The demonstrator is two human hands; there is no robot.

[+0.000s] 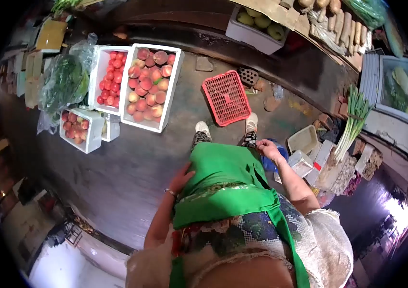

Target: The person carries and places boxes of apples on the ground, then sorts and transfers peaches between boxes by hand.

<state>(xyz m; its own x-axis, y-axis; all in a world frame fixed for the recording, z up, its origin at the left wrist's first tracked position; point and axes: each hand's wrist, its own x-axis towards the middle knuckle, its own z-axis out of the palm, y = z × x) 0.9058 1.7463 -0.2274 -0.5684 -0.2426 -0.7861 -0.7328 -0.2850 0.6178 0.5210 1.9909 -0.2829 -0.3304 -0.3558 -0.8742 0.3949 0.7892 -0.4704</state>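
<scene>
Against the left edge of the green apron (223,165) rests my left hand (182,178), its fingers partly hidden by the cloth. My right hand (268,149) is at the apron's right side, near a blue object (275,161) on the floor; its fingers are curled, and whatever they hold is too small to make out. In front of my feet a red plastic crate (227,98) lies on the floor. To the left stand a white foam box of peaches (148,89), a box of red tomatoes (112,79) and a smaller box of peaches (75,130).
Bagged greens (65,81) lie at the far left. A raised ledge crosses ahead, with a box of green fruit (261,21) above it. Green onions (355,120), an empty tan tray (302,139) and a glass-topped cooler (400,86) are on the right.
</scene>
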